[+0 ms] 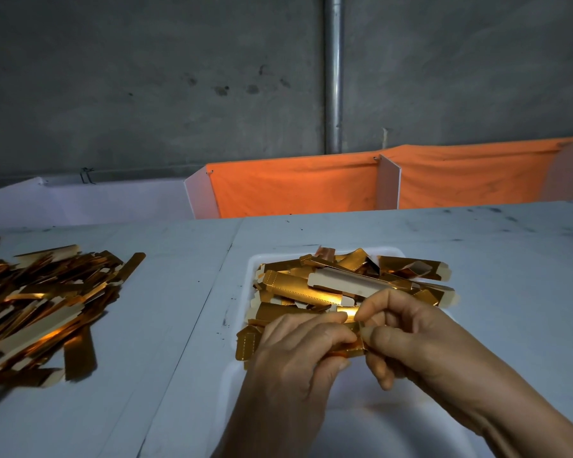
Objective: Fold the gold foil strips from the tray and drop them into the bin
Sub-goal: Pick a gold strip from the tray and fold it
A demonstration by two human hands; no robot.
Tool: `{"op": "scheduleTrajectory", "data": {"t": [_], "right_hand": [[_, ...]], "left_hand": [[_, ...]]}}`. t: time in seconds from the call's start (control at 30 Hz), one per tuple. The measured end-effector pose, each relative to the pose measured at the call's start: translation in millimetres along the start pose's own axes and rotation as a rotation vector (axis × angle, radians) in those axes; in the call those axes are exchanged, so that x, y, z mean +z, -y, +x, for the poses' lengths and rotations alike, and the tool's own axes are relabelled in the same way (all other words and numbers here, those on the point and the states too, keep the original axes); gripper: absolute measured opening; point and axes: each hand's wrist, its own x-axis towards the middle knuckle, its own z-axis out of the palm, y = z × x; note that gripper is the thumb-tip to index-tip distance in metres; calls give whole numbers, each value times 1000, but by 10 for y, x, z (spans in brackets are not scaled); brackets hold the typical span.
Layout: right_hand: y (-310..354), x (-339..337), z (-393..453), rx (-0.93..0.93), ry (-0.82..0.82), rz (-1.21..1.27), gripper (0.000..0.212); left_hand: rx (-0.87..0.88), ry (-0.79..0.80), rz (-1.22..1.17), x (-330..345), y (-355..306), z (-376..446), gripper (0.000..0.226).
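We pinch one gold foil strip (351,328) between left hand (298,352) and right hand (407,338), just above the tray (245,292). Keep thumbs on the crease, edges aligned, fold square.

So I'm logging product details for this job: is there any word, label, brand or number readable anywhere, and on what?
None readable: the gold foil strips, the white tray, the orange cloth and the wall show no print; the wall's dark marks are only stains.

Bare table (179,292) lies open between the loose strip pile (47,302) and the heaped tray (245,292).
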Motion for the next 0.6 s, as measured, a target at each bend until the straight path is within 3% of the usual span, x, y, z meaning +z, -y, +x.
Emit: {"op": "scheduleTrajectory", "data": {"t": [0.2, 0.3, 0.43, 0.6], "right_hand": [[58, -36, -46, 37, 148, 294, 14], [42, -44, -33, 33, 165, 351, 8], [0, -79, -13, 52, 191, 353, 46], [-15, -68, -10, 35, 285, 411, 45]], "left_hand": [[-226, 56, -309, -60, 7, -25, 28], [-255, 62, -405, -65, 4, -31, 30], [-258, 75, -449, -51, 21, -35, 30], [-319, 102, -650, -55, 45, -41, 29]]}}
